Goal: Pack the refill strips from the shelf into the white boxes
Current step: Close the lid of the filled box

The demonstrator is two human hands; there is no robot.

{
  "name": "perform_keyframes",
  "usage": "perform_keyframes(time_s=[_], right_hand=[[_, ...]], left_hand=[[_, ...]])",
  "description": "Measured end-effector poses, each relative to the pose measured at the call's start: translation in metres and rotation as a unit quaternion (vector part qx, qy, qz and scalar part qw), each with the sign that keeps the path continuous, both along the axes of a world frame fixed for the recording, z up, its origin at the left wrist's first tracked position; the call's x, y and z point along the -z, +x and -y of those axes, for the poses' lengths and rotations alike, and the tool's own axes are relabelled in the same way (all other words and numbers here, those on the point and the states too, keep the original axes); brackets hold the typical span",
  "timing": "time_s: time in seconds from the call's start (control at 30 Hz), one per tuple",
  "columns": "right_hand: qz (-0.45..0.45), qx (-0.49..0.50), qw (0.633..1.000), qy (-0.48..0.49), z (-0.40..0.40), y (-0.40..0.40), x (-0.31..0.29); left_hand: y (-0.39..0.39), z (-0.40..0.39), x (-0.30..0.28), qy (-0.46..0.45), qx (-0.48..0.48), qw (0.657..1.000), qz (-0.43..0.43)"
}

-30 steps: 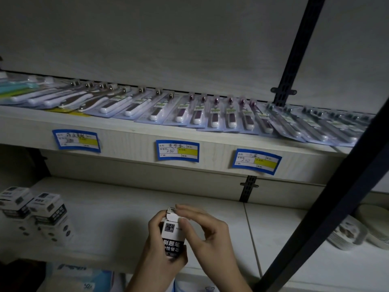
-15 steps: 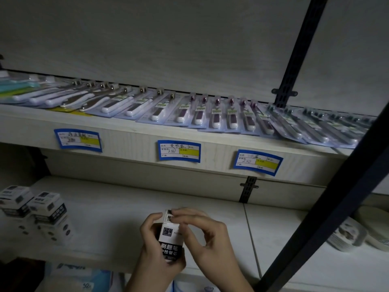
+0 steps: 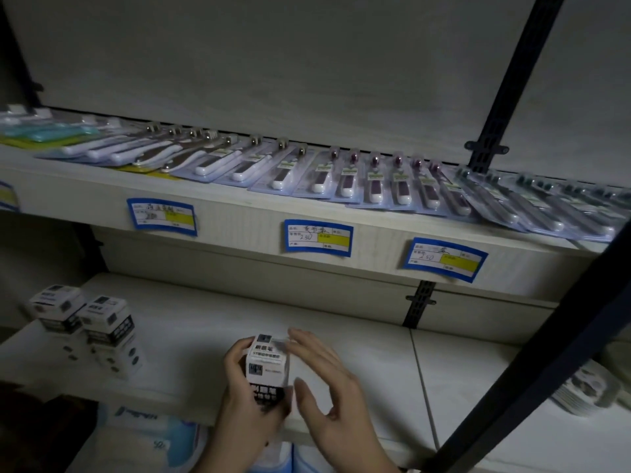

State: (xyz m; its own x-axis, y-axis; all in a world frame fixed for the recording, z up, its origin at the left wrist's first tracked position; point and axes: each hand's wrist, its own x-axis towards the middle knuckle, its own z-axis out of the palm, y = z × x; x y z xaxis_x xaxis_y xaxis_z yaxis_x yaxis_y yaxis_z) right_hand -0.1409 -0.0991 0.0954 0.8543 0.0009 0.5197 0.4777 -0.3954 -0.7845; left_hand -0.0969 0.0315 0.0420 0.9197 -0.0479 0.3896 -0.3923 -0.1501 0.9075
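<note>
Head view: the left hand grips a white box at 6 o'clock over the lower shelf, fingers curled round it; its top flap looks shut, so this box seems packed. The right hand sits just beside it, fingers spread and relaxed, holding nothing. Two more boxes stand at 8 o'clock. No loose refill strips show. Blister packs line the upper shelf from 10 to 2 o'clock. A dark post crosses at 4 o'clock, crowding reaches rightward.
</note>
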Motion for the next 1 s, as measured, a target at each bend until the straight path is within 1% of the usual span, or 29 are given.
perform_keyframes(time_s=[0.03,0.07,0.1,0.13,0.17,0.23,0.33,0.43,0.63,0.73,1.0], right_hand=[[-0.004,0.011,1.0,0.014,0.0,0.001,0.001],[-0.014,0.021,0.999,0.031,0.0,0.002,0.003],[-0.026,0.033,0.998,0.044,0.0,0.004,0.003],[-0.036,0.045,0.997,0.051,0.0,0.007,0.003],[-0.048,0.058,0.996,0.054,-0.001,0.011,0.003],[-0.075,0.077,0.992,0.065,-0.004,0.021,0.001],[-0.111,0.085,0.987,0.078,-0.012,0.036,-0.004],[-0.131,0.084,0.986,0.067,-0.024,0.047,-0.006],[-0.156,0.089,0.981,0.069,-0.056,0.061,0.003],[-0.164,0.103,0.979,0.067,-0.067,0.064,0.01],[-0.205,0.119,0.969,0.068,-0.087,0.067,0.027]], left_hand=[[0.005,-0.006,0.001,-0.035,0.006,0.999,-0.037],[0.012,-0.017,0.006,-0.03,-0.023,0.999,-0.024],[0.017,-0.027,-0.004,-0.039,-0.03,0.998,-0.042],[0.024,-0.039,-0.006,-0.03,-0.037,0.998,-0.041],[0.03,-0.049,-0.012,-0.055,-0.041,0.996,-0.055],[0.045,-0.07,-0.015,-0.045,-0.041,0.997,-0.049],[0.072,-0.1,-0.017,-0.031,-0.082,0.995,-0.045],[0.095,-0.125,-0.012,0.003,-0.108,0.993,-0.041],[0.121,-0.15,0.014,0.033,-0.096,0.993,-0.057],[0.125,-0.158,0.031,0.053,-0.092,0.993,-0.05],[0.129,-0.162,0.051,0.058,-0.076,0.994,-0.059]])
